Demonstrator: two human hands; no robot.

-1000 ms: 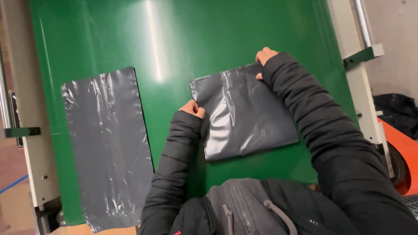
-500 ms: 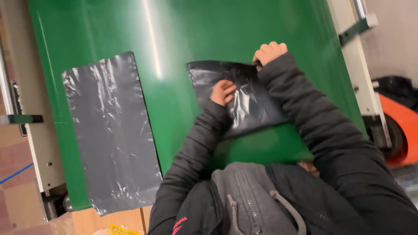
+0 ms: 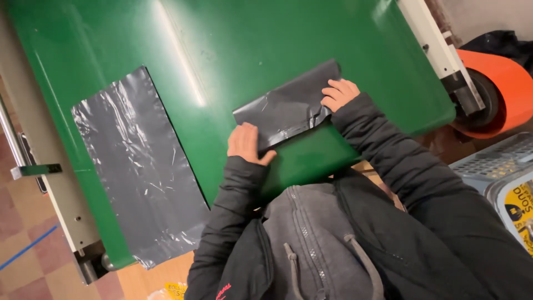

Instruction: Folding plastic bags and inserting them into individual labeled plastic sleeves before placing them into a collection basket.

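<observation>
A dark grey plastic bag point(image 3: 286, 108), folded into a narrow strip, lies on the green belt point(image 3: 250, 39). My left hand point(image 3: 247, 144) presses on its near left corner. My right hand point(image 3: 338, 94) holds down its right end, fingers on the crinkled edge. A second grey plastic bag point(image 3: 141, 166) lies flat and unfolded to the left, its lower end hanging past the belt's edge. Both my arms are in dark sleeves.
A white metal frame point(image 3: 53, 172) runs along the belt's left side and another rail point(image 3: 438, 50) along the right. An orange roll point(image 3: 502, 91) sits at the right, a grey crate point(image 3: 494, 161) below it. Tiled floor shows at bottom left.
The bag under my hands has been folded from a wide sheet into a narrow strip. My left hand moved across it and back to its near edge. The view shifted.
</observation>
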